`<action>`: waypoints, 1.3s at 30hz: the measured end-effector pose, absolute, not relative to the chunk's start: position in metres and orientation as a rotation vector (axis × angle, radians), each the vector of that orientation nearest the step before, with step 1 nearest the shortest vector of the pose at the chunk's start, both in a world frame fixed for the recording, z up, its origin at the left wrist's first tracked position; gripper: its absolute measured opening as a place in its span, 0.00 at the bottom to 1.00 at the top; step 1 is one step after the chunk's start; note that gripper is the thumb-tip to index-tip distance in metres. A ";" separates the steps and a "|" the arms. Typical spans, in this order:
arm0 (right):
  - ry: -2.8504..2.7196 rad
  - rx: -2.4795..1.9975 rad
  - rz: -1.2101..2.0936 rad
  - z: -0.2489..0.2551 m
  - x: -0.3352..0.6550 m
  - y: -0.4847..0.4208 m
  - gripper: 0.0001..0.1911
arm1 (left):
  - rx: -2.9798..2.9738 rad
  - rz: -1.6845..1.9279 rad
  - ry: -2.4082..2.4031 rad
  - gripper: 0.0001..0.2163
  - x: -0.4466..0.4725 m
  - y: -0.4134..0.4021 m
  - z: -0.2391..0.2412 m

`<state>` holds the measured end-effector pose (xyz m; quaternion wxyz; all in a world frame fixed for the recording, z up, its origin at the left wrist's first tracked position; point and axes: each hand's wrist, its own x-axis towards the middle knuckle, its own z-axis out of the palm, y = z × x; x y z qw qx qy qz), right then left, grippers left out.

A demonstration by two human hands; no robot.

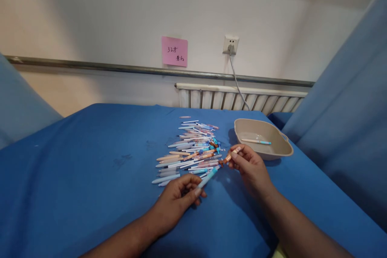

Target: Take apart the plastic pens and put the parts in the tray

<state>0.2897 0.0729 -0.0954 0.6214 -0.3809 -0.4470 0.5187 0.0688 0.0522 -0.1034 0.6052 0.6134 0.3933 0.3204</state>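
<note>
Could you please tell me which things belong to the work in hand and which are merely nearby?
Work: light-blue piece in left hand; orange-brown piece in right hand; pen pieces; beige basin.
Nearby: pink note; wall socket; radiator.

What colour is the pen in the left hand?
The pen is light blue, with brighter turquoise near its far end, as the head view shows.

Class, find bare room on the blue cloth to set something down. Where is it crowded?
The blue cloth has a wide free patch left of the pen pile and left hand. Another lies between the tan basin and the right hand's forearm. The middle, with pens and hands, is crowded.
</note>
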 end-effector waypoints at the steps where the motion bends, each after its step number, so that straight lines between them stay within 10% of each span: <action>1: -1.038 -0.920 1.182 -0.097 0.290 0.076 0.15 | 1.429 0.743 0.904 0.09 0.068 0.053 -0.104; 17: -1.808 -1.436 0.674 -0.113 0.293 0.073 0.11 | 1.424 0.755 0.920 0.08 0.069 0.055 -0.103; 39: -1.151 -0.869 1.181 -0.091 0.279 0.062 0.10 | 1.464 0.697 0.907 0.08 0.069 0.056 -0.108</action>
